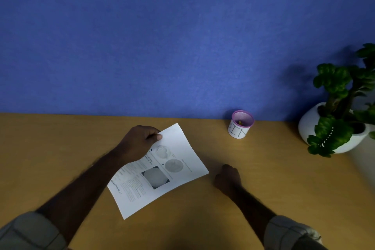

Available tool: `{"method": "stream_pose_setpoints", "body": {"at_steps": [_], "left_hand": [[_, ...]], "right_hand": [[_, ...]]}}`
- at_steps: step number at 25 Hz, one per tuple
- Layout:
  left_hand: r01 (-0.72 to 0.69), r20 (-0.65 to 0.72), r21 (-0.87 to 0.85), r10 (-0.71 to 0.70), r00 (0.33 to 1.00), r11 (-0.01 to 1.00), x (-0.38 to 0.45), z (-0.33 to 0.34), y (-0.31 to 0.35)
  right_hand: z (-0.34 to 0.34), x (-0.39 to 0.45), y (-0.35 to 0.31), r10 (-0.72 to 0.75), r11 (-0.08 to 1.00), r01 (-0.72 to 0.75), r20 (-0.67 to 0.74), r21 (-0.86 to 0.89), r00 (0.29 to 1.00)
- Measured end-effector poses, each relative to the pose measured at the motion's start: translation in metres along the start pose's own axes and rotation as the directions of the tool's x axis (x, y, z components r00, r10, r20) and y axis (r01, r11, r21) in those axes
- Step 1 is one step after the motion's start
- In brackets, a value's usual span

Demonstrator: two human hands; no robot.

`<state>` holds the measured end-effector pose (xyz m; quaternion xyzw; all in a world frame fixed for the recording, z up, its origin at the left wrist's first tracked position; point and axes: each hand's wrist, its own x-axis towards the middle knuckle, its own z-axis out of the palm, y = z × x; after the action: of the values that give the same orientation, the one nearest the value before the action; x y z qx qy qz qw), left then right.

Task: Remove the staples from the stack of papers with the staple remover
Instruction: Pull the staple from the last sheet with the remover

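A stack of printed papers (174, 168) lies slanted in the middle of the wooden desk (203, 219), with grey pictures and text on the top sheet. My left hand (140, 141) pinches the stack's far left corner between thumb and fingers and lifts that corner a little. My right hand (227, 178) rests on the desk just right of the papers, its fingers curled under and turned away from the camera; whether it holds anything is hidden. No staple remover and no staple can be seen.
A small white cup with a pink rim, marked BIN (240, 125), stands at the back of the desk against the blue wall (182, 36). A green plant in a round white pot (334, 128) stands at the right edge.
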<state>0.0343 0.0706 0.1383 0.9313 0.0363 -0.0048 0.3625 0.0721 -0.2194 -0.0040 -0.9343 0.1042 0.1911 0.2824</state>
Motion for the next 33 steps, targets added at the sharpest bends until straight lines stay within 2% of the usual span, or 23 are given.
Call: {"method": "stream_pose_setpoints", "body": {"at_steps": [3,5,9,12,17,20,23,26,27,29,31,33], "left_hand": [[-0.004,-0.001,-0.008,0.004,1.000,1.000,-0.002,0.000,-0.003],[-0.009,-0.005,-0.009,0.009,1.000,1.000,-0.002,-0.001,-0.004],[-0.007,-0.008,-0.003,0.007,1.000,1.000,-0.002,-0.002,-0.003],[-0.025,0.000,0.000,0.025,1.000,1.000,-0.004,-0.002,-0.001],[-0.029,0.008,-0.007,0.029,1.000,1.000,-0.006,-0.003,0.000],[-0.030,0.025,-0.006,0.030,0.999,1.000,-0.009,-0.002,0.000],[-0.044,0.036,0.004,0.043,0.998,0.999,-0.012,-0.004,0.000],[-0.072,0.041,0.029,0.071,0.997,0.997,-0.014,-0.010,0.005],[-0.077,0.043,0.040,0.075,0.996,0.996,-0.014,-0.012,0.007],[-0.089,0.066,0.055,0.085,0.994,0.995,-0.015,-0.020,0.010],[-0.111,0.096,0.053,0.105,0.990,0.992,-0.017,-0.035,0.016],[-0.133,0.123,0.085,0.122,0.985,0.987,-0.018,-0.055,0.027]], "right_hand": [[0.008,-0.005,-0.003,0.037,0.963,-0.039,0.011,0.265,0.999],[0.012,-0.009,-0.001,0.012,0.949,-0.021,0.029,0.316,1.000],[0.011,-0.013,0.007,-0.120,0.991,0.120,0.005,0.057,0.993],[0.008,-0.015,0.010,-0.152,0.981,0.148,-0.022,-0.125,0.988],[0.004,-0.014,0.017,-0.347,0.850,0.313,-0.003,-0.423,0.938],[0.013,-0.015,0.024,-0.402,0.821,0.367,0.013,-0.438,0.916],[0.020,-0.017,0.028,-0.401,0.848,0.359,-0.030,-0.389,0.915],[0.018,-0.017,0.025,-0.402,0.853,0.371,-0.009,-0.366,0.916],[0.014,-0.019,0.021,-0.386,0.881,0.366,-0.010,-0.300,0.922],[0.001,-0.025,0.008,-0.324,0.946,0.325,-0.013,0.023,0.946],[-0.025,-0.034,-0.016,-0.316,0.865,0.271,0.039,0.421,0.948],[-0.059,-0.050,-0.047,-0.414,0.715,0.236,0.127,0.658,0.901]]}}
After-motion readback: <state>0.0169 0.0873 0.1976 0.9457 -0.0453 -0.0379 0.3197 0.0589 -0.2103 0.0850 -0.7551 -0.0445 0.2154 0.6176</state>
